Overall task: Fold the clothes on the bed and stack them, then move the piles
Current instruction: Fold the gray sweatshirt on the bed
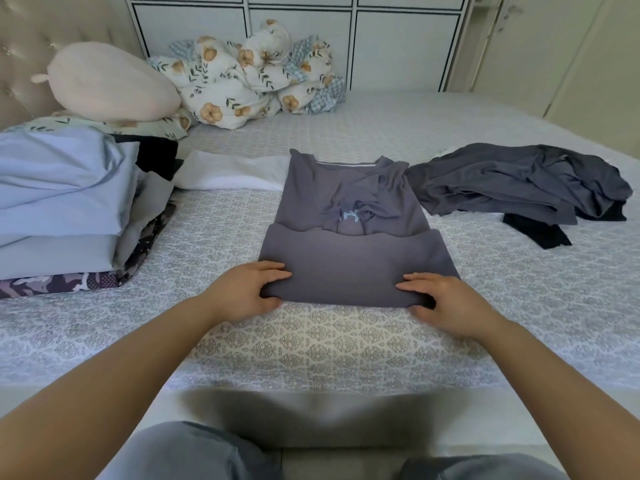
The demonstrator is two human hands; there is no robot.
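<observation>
A grey-purple shirt [349, 251] lies on the bed in front of me, sleeves folded in and its lower part doubled up over the middle. My left hand [247, 289] grips the near left corner of the fold, thumb under the edge. My right hand [440, 299] grips the near right corner the same way. A stack of folded clothes [69, 202] in light blue, grey and a camouflage print sits at the left. An unfolded heap of dark grey clothes [519, 185] lies at the right, with a black piece [536, 233] sticking out.
A white garment [232, 171] lies flat behind the shirt's left side. A pink plush pillow [110, 81] and a bundled floral quilt [249, 74] sit at the head of the bed. White cabinets [381, 36] stand behind. The patterned bedspread [311, 341] reaches the near edge.
</observation>
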